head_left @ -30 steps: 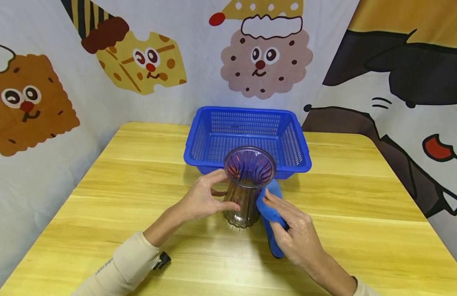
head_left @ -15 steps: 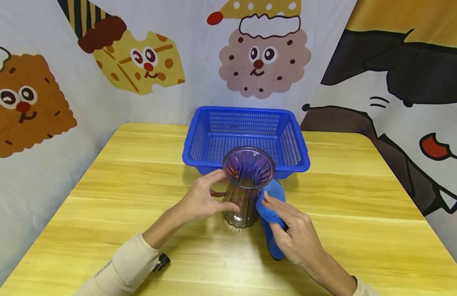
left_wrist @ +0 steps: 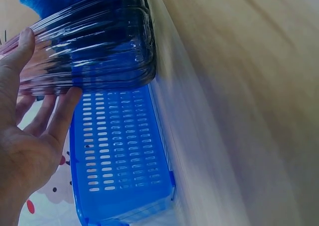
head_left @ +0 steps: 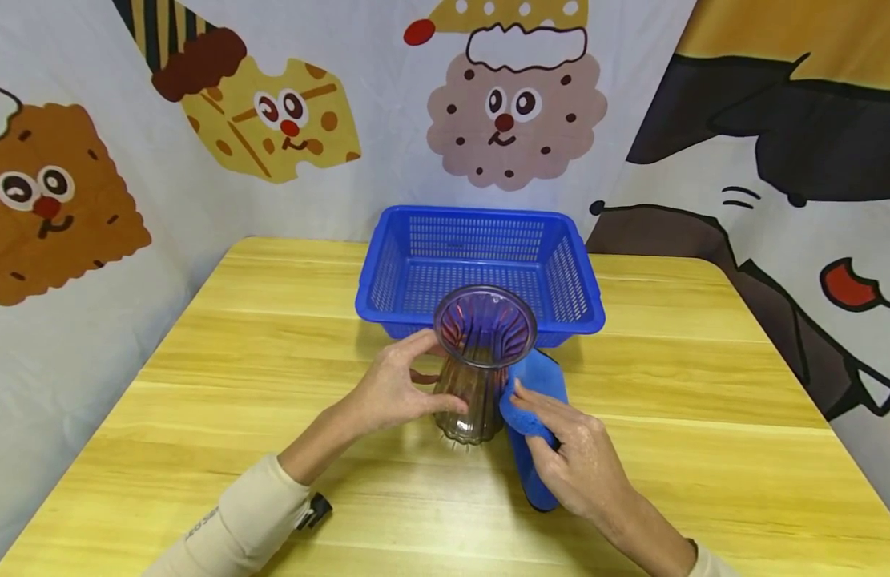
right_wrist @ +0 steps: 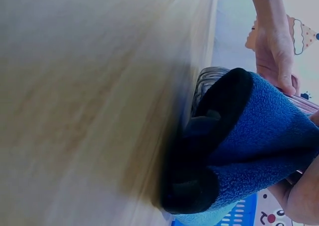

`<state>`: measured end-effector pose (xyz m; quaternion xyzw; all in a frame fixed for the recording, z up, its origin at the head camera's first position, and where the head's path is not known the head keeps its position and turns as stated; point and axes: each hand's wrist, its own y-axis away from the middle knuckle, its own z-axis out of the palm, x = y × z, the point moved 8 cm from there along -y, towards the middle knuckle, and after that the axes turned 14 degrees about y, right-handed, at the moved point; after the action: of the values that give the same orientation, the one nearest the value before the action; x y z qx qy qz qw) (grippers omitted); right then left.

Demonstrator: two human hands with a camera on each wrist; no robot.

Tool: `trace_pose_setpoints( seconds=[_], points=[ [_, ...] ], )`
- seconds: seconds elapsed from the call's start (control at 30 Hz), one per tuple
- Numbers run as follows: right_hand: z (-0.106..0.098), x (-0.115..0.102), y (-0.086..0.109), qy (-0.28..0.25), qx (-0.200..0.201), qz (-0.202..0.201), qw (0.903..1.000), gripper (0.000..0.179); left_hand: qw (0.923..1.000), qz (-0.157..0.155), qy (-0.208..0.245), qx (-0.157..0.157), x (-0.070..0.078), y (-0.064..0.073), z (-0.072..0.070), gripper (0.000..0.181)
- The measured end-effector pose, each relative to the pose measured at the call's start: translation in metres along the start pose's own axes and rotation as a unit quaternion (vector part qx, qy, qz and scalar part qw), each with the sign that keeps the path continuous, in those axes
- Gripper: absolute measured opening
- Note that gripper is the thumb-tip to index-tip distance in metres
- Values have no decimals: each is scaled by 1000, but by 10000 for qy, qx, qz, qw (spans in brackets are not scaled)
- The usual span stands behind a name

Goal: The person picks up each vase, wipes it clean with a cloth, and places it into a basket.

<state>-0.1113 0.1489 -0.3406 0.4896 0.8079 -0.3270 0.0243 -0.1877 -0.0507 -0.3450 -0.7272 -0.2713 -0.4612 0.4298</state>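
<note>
A ribbed clear glass vase with a flared, purple-tinted rim stands upright in front of the basket. My left hand grips its left side, thumb towards me and fingers round the far side. In my right hand is a blue cloth with a dark edge, pinched and held against the vase's right side. One fold of it hangs down beside the vase's foot. The left wrist view shows the vase's ribbed base near the fingertips. Folds of cloth hide much of the vase in the right wrist view.
Behind the vase a blue plastic basket with slotted walls sits on the wooden table. A black buckle pokes out by the left sleeve. A cartoon-printed curtain closes off the back and sides.
The cloth's loose upper and lower parts have spread a little to the right beside the vase. Both hands and the vase stay almost where they were.
</note>
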Motion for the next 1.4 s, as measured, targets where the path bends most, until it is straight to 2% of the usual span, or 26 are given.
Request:
trace_pose_setpoints(
  seconds=[0.33, 0.67, 0.93, 1.13, 1.4],
  points=[
    [5, 4, 1, 174, -235, 2, 9996, 42, 10000, 9, 2, 38, 1, 1, 0, 80],
    [11, 8, 2, 251, -549, 181, 9980, 38, 10000, 3, -44, 59, 0, 0, 0, 79],
    [15, 12, 3, 428, -891, 356, 9945, 37, 9996, -28, -261, 117, 1, 0, 0, 78],
    [22, 15, 6, 575, -1181, 463, 9903, 39, 9988, -179, -431, 121, 1, 1, 1, 78],
    [24, 17, 5, 589, -1276, 563, 9885, 38, 9985, -150, -505, 172, 2, 2, 0, 80]
  ],
)
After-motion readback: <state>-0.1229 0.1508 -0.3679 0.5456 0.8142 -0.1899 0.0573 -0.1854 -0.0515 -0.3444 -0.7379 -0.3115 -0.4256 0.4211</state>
